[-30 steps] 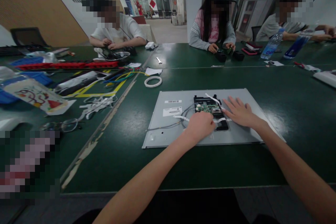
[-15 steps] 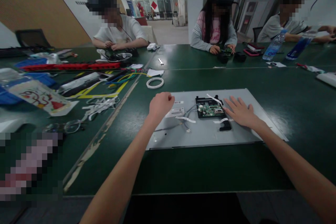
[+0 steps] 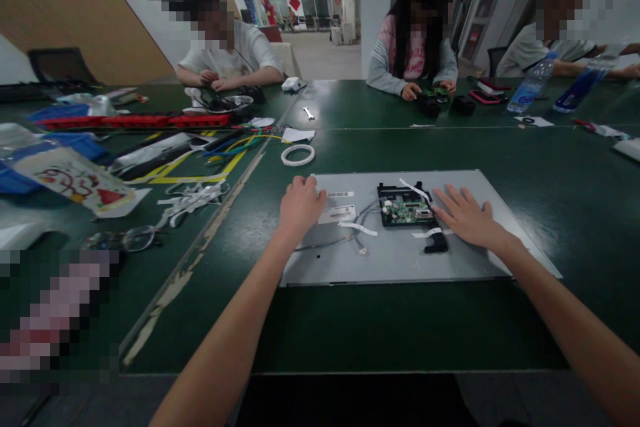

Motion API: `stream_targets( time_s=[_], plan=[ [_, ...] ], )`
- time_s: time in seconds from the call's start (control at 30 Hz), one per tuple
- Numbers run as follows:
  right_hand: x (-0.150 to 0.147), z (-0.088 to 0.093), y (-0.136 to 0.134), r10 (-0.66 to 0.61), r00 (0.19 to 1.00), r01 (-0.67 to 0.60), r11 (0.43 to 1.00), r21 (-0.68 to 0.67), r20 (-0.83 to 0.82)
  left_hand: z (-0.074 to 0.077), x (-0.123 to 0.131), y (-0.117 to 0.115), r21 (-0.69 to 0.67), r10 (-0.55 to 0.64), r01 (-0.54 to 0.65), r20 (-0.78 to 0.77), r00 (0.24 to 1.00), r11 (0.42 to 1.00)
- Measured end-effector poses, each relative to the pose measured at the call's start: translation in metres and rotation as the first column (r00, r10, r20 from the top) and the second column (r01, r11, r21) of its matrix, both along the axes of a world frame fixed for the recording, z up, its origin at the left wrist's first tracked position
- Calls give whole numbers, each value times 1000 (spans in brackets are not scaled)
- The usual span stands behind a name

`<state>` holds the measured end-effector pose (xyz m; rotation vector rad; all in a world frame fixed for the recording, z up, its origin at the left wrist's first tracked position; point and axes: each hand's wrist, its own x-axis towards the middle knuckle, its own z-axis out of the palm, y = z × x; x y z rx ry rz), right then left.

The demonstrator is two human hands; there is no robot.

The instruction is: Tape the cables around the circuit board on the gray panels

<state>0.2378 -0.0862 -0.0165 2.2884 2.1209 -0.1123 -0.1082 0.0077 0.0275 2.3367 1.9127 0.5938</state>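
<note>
On the green table lies a flat grey panel (image 3: 370,263), like the back of a display. A green circuit board (image 3: 407,210) in a black frame sits on it, with white tape strips (image 3: 357,229) and thin grey cables (image 3: 325,245) to its left. My right hand (image 3: 465,217) rests flat on the panel just right of the board, fingers spread. At the panel's far left corner is my left hand (image 3: 300,205), fingers bent and slightly apart, thumb toward the panel; nothing shows in it. A black piece (image 3: 437,242) lies below the board.
Beyond the panel are a white tape roll (image 3: 298,155) and a small wrench (image 3: 309,114). Glasses (image 3: 137,239), a white cord (image 3: 193,203) and a printed bag (image 3: 80,180) lie at left. Several people sit across the table; bottles (image 3: 533,83) stand at the far right.
My left hand has loosened from a closed fist, its fingers now apart at the panel's corner. My right hand stays flat in the same place on the panel. The view has shifted slightly.
</note>
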Motion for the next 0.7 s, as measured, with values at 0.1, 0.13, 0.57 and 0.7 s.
stream_targets(
  time_s=[0.1,0.13,0.57,0.7],
  plan=[
    [-1,0,-3,-11,1000,11,1000,-14,-7,-3,-5,8,-78,31,-9,281,959,997],
    [-1,-1,-4,-14,1000,14,1000,-15,-5,-3,-6,9,-146,52,5,387,921,989],
    [-3,-6,-6,-5,1000,5,999,35,4,-8,-13,19,-329,233,161,871,432,930],
    [-3,-5,-5,-24,1000,24,999,32,-2,-7,-8,18,-303,237,133,900,367,944]
  ],
)
